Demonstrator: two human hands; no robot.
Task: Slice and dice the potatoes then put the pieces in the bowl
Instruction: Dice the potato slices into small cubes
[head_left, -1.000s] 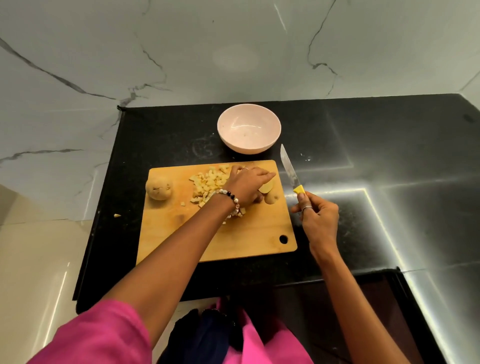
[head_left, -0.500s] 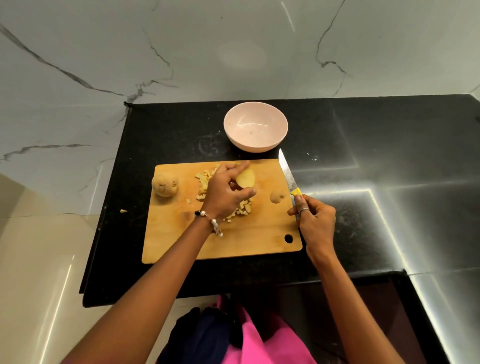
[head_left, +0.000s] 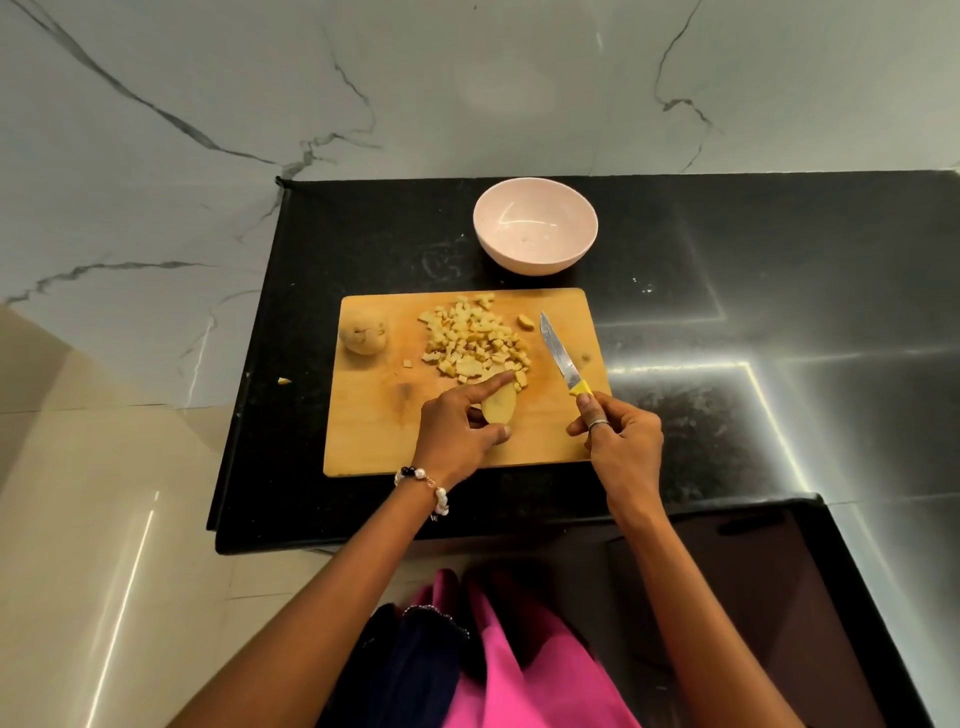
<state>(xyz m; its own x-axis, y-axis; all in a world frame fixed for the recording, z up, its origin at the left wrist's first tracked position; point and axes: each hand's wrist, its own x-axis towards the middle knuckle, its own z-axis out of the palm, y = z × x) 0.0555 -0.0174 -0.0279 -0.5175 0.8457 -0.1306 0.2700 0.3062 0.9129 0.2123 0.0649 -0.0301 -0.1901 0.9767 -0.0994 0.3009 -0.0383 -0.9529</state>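
A wooden cutting board (head_left: 374, 441) lies on the black counter. My left hand (head_left: 460, 426) pinches a potato half (head_left: 500, 406) between forefinger and thumb near the board's front middle. My right hand (head_left: 618, 441) grips a yellow-handled knife (head_left: 560, 356), its blade pointing away over the board's right side, apart from the potato half. A heap of diced potato (head_left: 475, 343) lies on the board's far middle. A whole potato (head_left: 363, 332) sits at the board's left edge. A small end piece (head_left: 525, 321) lies by the knife tip. The pale pink bowl (head_left: 535, 226) behind the board holds nothing.
A stray potato bit (head_left: 283, 381) lies off the counter's left edge on the pale surface. A marble wall rises behind the counter. The counter's front edge runs just below the board, with pink clothing beneath it.
My left hand carried the potato half from above the dice pile down to the board's front middle. The knife moved left, over the board. The dice pile now shows fully.
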